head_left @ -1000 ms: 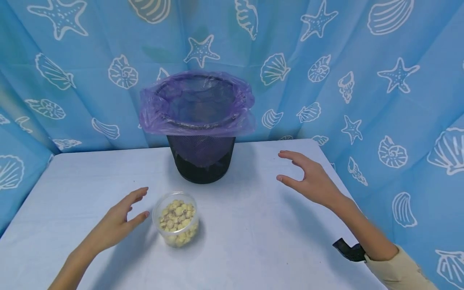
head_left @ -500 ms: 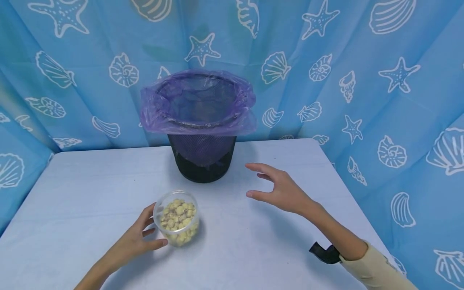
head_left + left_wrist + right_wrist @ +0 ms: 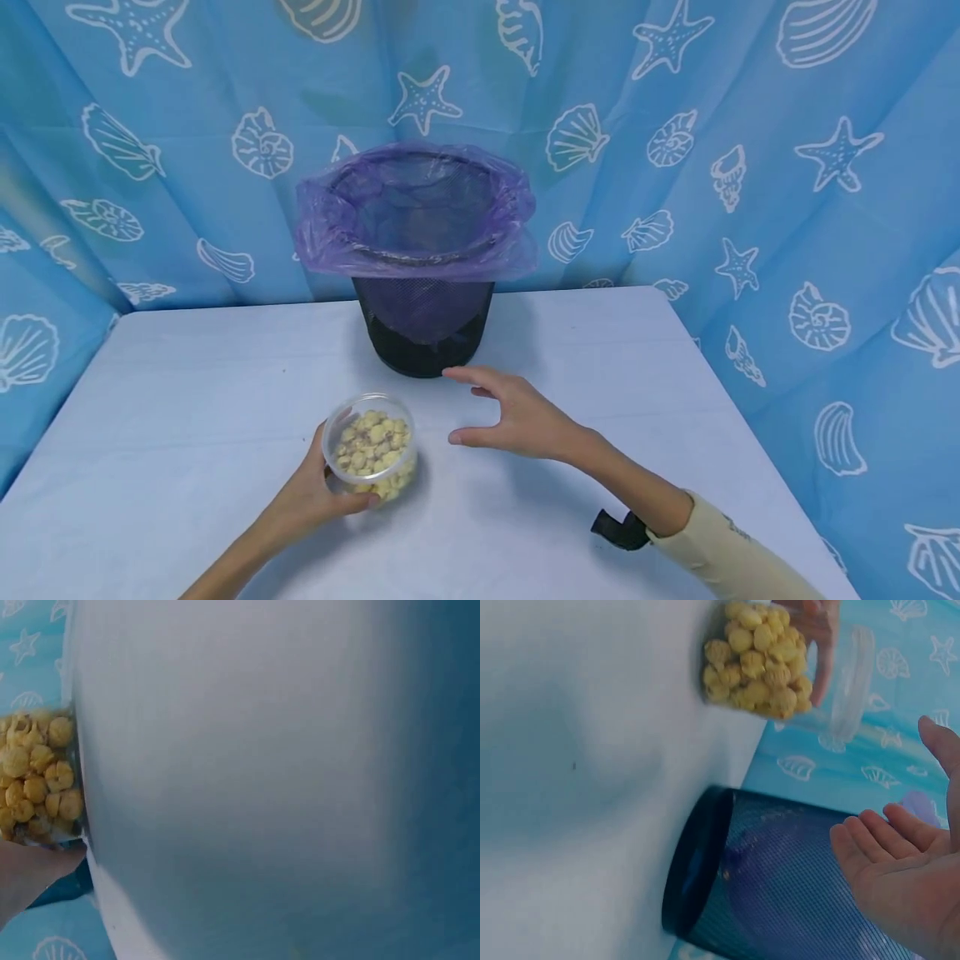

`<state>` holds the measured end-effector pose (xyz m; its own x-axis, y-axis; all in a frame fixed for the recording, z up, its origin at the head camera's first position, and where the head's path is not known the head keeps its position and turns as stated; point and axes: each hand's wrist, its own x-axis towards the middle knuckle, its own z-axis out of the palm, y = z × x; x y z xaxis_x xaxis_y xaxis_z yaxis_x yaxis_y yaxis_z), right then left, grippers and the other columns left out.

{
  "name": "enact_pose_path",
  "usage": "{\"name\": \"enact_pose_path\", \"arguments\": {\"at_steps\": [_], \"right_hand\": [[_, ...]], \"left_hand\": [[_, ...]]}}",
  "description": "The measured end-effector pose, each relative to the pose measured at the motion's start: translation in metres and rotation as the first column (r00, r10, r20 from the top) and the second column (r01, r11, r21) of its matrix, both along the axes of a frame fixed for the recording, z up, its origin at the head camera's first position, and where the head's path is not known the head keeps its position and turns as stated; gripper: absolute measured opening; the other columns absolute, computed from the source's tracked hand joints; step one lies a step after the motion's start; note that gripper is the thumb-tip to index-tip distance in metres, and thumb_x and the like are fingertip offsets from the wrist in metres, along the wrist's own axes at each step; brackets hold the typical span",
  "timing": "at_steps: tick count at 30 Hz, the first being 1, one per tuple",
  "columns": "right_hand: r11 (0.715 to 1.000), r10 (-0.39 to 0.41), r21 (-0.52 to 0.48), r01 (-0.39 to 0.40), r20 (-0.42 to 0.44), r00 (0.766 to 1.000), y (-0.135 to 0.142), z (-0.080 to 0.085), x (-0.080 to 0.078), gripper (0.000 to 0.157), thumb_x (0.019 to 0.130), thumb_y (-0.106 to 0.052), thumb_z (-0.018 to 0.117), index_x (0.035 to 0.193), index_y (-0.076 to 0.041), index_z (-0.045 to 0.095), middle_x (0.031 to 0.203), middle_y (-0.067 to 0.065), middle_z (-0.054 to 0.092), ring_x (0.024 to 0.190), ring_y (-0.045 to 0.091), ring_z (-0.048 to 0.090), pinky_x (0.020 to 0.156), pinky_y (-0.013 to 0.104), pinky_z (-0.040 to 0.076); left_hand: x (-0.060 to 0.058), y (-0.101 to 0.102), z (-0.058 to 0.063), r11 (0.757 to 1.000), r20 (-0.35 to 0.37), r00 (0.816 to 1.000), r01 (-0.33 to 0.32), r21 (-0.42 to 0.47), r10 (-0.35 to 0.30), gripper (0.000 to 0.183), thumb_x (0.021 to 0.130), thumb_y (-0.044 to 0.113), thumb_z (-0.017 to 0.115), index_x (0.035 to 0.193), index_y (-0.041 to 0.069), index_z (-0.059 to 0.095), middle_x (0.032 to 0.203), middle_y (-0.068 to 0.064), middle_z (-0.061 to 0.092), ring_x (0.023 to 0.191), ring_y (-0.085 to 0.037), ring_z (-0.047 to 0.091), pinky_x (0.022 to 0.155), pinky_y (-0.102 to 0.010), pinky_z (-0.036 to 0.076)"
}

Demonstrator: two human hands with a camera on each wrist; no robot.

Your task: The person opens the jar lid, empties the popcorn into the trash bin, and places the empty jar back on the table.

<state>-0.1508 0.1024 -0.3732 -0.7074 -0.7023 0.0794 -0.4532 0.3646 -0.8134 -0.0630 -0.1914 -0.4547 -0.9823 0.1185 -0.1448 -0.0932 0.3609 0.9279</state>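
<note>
Both hands sit closer in than half a second ago: the left hand (image 3: 311,492) now grips the clear tub (image 3: 375,478), and the right hand (image 3: 517,417) is farther left, just beside it but apart. That puts the work, as I judge it, at taking hold of the tub, with one side secured and the other not yet touched.

Nearest, the left forearm slants in from the bottom edge, the thumb lying along the tub's near side and the fingers round its left side, so this grip is clamped on the tub. From the right, the sleeved arm (image 3: 720,542) reaches across, a black strap (image 3: 621,531) near its cuff; that hand's grip is apart, thumb and fingers spread toward the tub.

Upright between the hands, the tub holds pale yellow pieces (image 3: 375,440) and appears to rest on the white surface (image 3: 585,350). Beyond stands a black mesh bin (image 3: 423,354) with a purple liner (image 3: 337,258) folded over its rim, before a blue curtain (image 3: 600,42).
</note>
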Motion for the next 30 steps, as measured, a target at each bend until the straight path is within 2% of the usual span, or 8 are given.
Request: {"name": "enact_pose_path", "arguments": {"at_steps": [7,11,15,21,26,30], "right_hand": [[0.999,0.048,0.009,-0.049,0.025,0.999,-0.022,-0.008,0.000,0.074,0.084,-0.028,0.083,0.147,-0.009,0.048,0.148,0.002,0.049,0.135,0.016,0.045,0.107,0.032,0.042],[0.996,0.087,-0.006,-0.087,0.070,0.994,-0.033,-0.009,0.001,0.078,0.085,-0.028,0.082,0.150,-0.009,0.043,0.151,0.003,0.045,0.136,0.016,0.043,0.108,0.031,0.041],[0.993,0.117,-0.032,-0.115,0.098,0.988,-0.040,-0.010,0.002,0.084,0.083,-0.026,0.084,0.152,-0.010,0.039,0.154,0.002,0.041,0.138,0.017,0.041,0.110,0.033,0.040],[0.988,0.139,-0.071,-0.135,0.054,0.989,-0.045,-0.004,0.005,0.095,0.079,-0.022,0.087,0.155,-0.008,0.032,0.157,0.003,0.037,0.140,0.019,0.038,0.112,0.038,0.038],[0.992,0.113,-0.058,-0.110,0.048,0.992,-0.051,0.007,0.008,0.102,0.078,-0.026,0.087,0.158,-0.010,0.025,0.160,0.000,0.031,0.142,0.018,0.035,0.112,0.034,0.036],[0.997,0.069,-0.047,-0.067,0.042,0.997,-0.058,0.017,0.011,0.108,0.076,-0.031,0.088,0.160,-0.017,0.021,0.161,-0.006,0.027,0.142,0.011,0.032,0.112,0.042,0.037]], "left_hand": [[-0.001,0.005,-0.001,1.000,-0.066,0.998,0.008,0.016,-0.007,0.117,0.066,0.022,0.094,0.154,0.010,0.018,0.150,-0.019,0.037,0.136,-0.040,0.038,0.109,-0.062,0.031],[0.000,0.007,0.003,0.999,-0.065,0.998,0.008,0.038,-0.006,0.115,0.068,0.021,0.093,0.154,0.010,0.017,0.150,-0.018,0.037,0.135,-0.039,0.038,0.108,-0.063,0.031],[0.000,0.010,0.013,1.000,-0.048,0.999,-0.003,0.028,0.004,0.113,0.069,0.024,0.092,0.154,0.013,0.017,0.151,-0.014,0.036,0.136,-0.036,0.037,0.108,-0.066,0.030],[-0.001,0.012,0.029,0.999,-0.120,0.993,0.009,0.050,-0.003,0.109,0.072,0.021,0.090,0.153,0.011,0.018,0.148,-0.014,0.037,0.135,-0.036,0.038,0.105,-0.069,0.031],[-0.001,0.013,0.041,1.000,-0.142,0.990,-0.003,0.024,0.007,0.111,0.073,0.024,0.090,0.155,0.012,0.016,0.151,-0.014,0.034,0.136,-0.036,0.036,0.106,-0.070,0.030],[-0.001,0.016,0.047,0.999,-0.173,0.985,-0.008,0.042,0.015,0.110,0.074,0.024,0.089,0.156,0.015,0.015,0.152,-0.012,0.033,0.135,-0.036,0.036,0.105,-0.068,0.032]]}}
